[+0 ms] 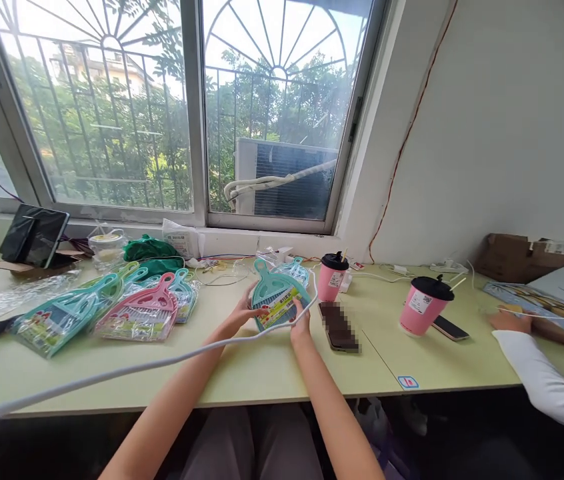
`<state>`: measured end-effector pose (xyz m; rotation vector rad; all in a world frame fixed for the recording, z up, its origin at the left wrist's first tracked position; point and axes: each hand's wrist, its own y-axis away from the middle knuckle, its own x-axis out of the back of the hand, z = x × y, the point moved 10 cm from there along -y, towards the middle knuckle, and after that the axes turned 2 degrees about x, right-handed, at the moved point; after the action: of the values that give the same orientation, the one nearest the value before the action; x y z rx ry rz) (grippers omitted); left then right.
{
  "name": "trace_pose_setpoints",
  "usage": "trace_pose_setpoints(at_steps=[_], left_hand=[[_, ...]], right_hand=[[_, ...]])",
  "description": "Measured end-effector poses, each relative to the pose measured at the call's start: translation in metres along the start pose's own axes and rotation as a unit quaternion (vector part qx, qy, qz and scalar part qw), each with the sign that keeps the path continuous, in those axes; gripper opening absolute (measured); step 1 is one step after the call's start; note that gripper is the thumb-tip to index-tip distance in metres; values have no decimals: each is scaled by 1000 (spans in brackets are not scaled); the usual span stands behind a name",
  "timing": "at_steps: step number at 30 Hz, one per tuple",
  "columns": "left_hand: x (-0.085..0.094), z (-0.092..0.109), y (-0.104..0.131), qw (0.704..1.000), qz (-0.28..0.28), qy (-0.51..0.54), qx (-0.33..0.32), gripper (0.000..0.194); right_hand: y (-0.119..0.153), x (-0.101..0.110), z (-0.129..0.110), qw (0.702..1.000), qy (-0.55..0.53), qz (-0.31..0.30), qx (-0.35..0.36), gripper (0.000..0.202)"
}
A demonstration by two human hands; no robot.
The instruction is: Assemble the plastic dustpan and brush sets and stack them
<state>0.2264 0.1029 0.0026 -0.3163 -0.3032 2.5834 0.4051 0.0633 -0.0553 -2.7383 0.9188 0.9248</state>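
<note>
A teal dustpan and brush set (268, 287) with a yellow-green label is tilted up above the table in front of me. My left hand (243, 312) grips its left edge, the thumb lying across the front. My right hand (301, 319) holds its lower right side, with the thumb by the label. Behind it lies another teal set (296, 270), partly hidden. To the left is a pile of wrapped sets, among them a pink dustpan set (137, 310) and a teal dustpan set (65, 313). A white cable (162, 365) crosses in front of my hands.
Right of my hands stand a pink cup (333, 277), a dark phone (338, 328) and a second pink cup (425, 307) beside another phone (451, 328). Another person's hand (511, 321) rests near a cardboard box (527, 260). A tablet (35, 233) and clear plastic wrap (27, 293) are far left.
</note>
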Motion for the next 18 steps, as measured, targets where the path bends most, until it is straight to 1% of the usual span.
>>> trace_pose_setpoints(at_steps=[2,3,4,6,8,9,13,16,18], left_hand=[[10,3,0,1000,13,-2,14,117],[16,4,0,1000,22,-6,18,116],[20,5,0,999,28,-14,21,112],[22,7,1,999,22,-38,30,96],[20,9,3,997,4,-64,38,79],[18,11,4,997,-4,-73,38,74],[10,19,9,995,-41,-85,31,66],[8,18,11,994,-56,-86,45,62],[10,16,11,994,-49,-86,49,59]], right_hand=[[-4,4,-3,999,38,-6,8,54],[-6,4,-5,998,53,-17,19,61],[-8,3,-8,997,67,-27,33,67],[-11,2,-12,993,91,-42,64,72],[-15,-1,-16,988,109,-56,94,67],[-17,-3,-17,986,116,-65,104,62],[-20,-13,-20,968,168,-104,154,46],[-15,-19,-28,950,197,-122,210,50],[-14,-16,-32,952,187,-111,216,56]])
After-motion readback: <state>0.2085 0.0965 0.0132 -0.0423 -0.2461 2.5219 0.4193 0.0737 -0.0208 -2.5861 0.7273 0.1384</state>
